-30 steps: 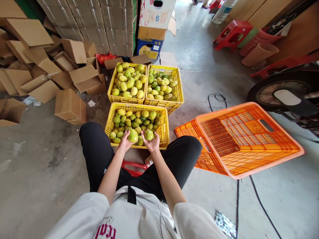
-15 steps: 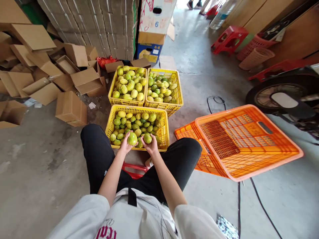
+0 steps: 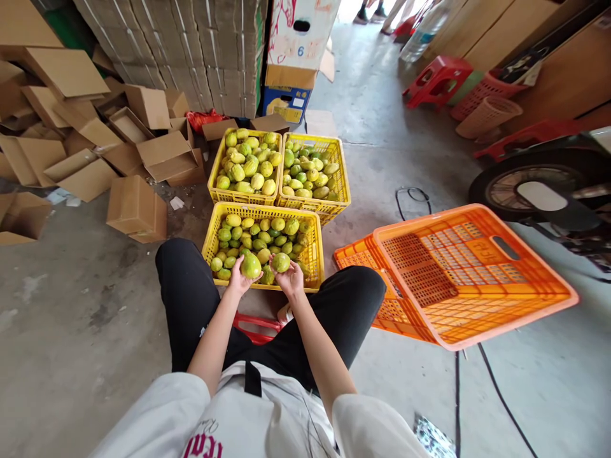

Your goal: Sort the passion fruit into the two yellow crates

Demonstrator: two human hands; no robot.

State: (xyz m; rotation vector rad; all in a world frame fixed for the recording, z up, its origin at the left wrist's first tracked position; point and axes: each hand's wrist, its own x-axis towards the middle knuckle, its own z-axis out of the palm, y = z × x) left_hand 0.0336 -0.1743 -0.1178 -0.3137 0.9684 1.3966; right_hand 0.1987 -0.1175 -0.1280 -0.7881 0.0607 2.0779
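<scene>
My left hand point(image 3: 237, 280) is closed round a large yellow-green lemon point(image 3: 251, 266), its fingers cupped under and beside the fruit. In my right hand point(image 3: 293, 280) there is a smaller green lemon point(image 3: 280, 262), held between thumb and fingers. Both hands are over the near edge of a yellow crate point(image 3: 315, 254), which stands between my knees. Inside it lie many green and yellow lemons point(image 3: 260, 243). Behind stand two more yellow crates side by side: the left crate point(image 3: 243, 196) is heaped with lemons, the right crate point(image 3: 344, 172) holds them lower.
An orange crate point(image 3: 477, 337) lies tipped on its side at my right. Beyond are a motorcycle wheel point(image 3: 520, 181) and a red stool point(image 3: 439, 79). Cardboard boxes point(image 3: 138, 207) are piled at the left. Black cables point(image 3: 506, 401) cross the floor. People's feet show at the far doorway.
The lemon in my right hand has turned and shifted slightly up and left. The left-hand lemon has tilted a little to the left. Both remain held.
</scene>
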